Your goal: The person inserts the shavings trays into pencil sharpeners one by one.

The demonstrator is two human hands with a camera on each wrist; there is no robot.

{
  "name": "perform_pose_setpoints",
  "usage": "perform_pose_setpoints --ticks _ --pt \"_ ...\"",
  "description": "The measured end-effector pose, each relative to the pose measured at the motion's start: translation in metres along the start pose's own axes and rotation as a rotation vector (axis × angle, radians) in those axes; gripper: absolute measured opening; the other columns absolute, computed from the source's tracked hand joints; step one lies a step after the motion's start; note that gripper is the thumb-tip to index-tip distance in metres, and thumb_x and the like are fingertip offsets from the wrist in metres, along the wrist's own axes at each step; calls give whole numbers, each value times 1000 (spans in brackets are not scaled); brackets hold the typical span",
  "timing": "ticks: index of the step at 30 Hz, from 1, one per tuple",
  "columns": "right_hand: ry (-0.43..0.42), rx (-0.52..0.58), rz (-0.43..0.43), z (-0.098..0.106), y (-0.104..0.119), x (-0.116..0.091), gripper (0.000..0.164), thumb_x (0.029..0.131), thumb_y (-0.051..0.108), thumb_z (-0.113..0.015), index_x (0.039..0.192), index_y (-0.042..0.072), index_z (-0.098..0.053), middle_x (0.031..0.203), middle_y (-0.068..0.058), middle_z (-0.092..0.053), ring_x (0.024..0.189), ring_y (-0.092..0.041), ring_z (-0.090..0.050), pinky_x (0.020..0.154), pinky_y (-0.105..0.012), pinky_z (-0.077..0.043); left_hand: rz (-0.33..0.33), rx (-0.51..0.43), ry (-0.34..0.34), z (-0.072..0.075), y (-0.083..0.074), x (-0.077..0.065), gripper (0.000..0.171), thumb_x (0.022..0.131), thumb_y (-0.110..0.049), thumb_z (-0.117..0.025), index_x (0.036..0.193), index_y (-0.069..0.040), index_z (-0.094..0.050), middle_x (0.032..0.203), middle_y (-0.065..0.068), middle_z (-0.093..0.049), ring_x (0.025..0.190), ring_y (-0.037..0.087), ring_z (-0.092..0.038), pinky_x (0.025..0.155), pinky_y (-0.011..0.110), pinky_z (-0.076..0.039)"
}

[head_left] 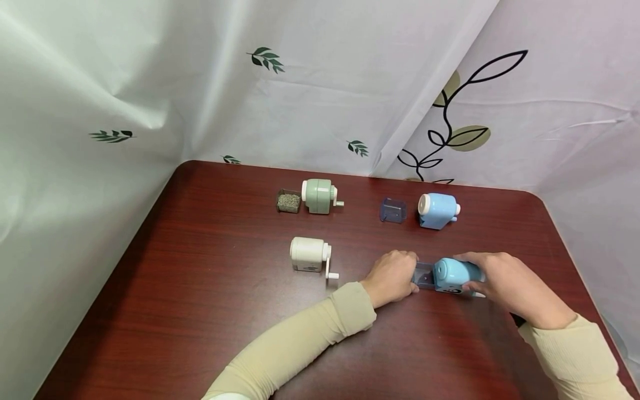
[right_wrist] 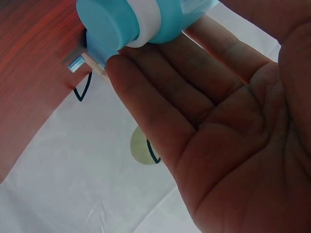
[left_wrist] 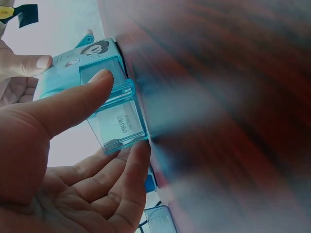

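Observation:
A light-blue crank pencil sharpener (head_left: 452, 273) stands near the right side of the table. Its clear blue shavings drawer (left_wrist: 121, 124) sticks out on the left, apparently partly inside the body. My left hand (head_left: 393, 276) pinches that drawer between thumb and fingers. From the other side, my right hand (head_left: 515, 283) grips the sharpener's body by its crank end, with the thumb in front and fingers behind. Close up in the right wrist view, the sharpener's round end (right_wrist: 108, 24) lies against the fingers. My palm hides part of the body in the head view.
Behind stand another blue sharpener (head_left: 437, 210) and a clear blue drawer (head_left: 393, 211). Farther left are a green sharpener (head_left: 319, 195) and a drawer with shavings (head_left: 288, 201). A white sharpener (head_left: 307, 253) stands left of my left hand. White curtains (head_left: 300, 111) border the table.

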State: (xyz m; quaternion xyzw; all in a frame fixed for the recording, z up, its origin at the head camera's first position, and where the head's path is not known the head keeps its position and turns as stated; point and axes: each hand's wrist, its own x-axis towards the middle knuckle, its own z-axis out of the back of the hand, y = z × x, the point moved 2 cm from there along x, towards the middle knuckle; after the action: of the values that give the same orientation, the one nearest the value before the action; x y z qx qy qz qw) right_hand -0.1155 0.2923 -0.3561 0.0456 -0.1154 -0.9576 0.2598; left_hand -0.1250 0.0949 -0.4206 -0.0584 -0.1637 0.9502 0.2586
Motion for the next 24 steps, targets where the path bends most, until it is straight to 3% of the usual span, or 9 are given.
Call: perform_pose_setpoints --ticks 11,24 --pt "-1 5 5 0 0 0 49 65 8 -93 111 7 -73 92 -1 -70 78 -18 -62 72 -45 -53 -8 7 -1 1 -3 2 47 78 -38 -88 114 -15 -70 108 -7 -71 97 12 -67 84 24 -52" --pt "-1 -3 -5 -1 -1 0 50 65 9 -93 110 4 -73 94 -6 -71 79 -23 -64 72 -47 -54 -6 25 -3 -1 -6 3 47 78 -41 -87 114 -16 -70 108 -8 -70 97 11 -67 83 24 -52"
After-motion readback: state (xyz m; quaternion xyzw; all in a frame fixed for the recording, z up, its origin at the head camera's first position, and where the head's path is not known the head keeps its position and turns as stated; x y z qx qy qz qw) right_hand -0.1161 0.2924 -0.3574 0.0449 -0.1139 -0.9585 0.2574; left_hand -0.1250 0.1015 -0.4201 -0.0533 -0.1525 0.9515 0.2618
